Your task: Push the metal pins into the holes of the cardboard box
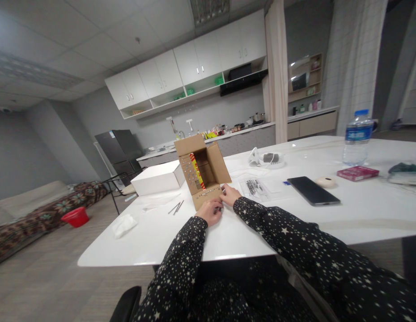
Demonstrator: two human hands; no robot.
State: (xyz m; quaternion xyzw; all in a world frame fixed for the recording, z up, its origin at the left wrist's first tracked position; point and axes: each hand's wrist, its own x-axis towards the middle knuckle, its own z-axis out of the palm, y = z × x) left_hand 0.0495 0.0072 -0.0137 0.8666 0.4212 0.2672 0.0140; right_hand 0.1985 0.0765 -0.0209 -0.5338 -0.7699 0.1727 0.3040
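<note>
An opened cardboard box [213, 167] stands on the white table in front of me, its flaps spread. Small shiny dots are scattered over its left inner flap and along the front flap [208, 195]. A yellow and red strip [197, 171] runs down its left side. My left hand [210, 212] rests at the lower edge of the front flap with its fingers curled in. Beside it, my right hand [231, 195] has its fingers pinched together at the flap's right corner. Whatever is between the fingers of either hand is too small or hidden to name.
Left of the box lie a white box [157, 179], two thin metal sticks [177, 207] and a crumpled tissue [124, 226]. To the right are a plastic packet [256, 188], a black phone [312, 190], a magenta box [358, 173] and a water bottle [357, 138].
</note>
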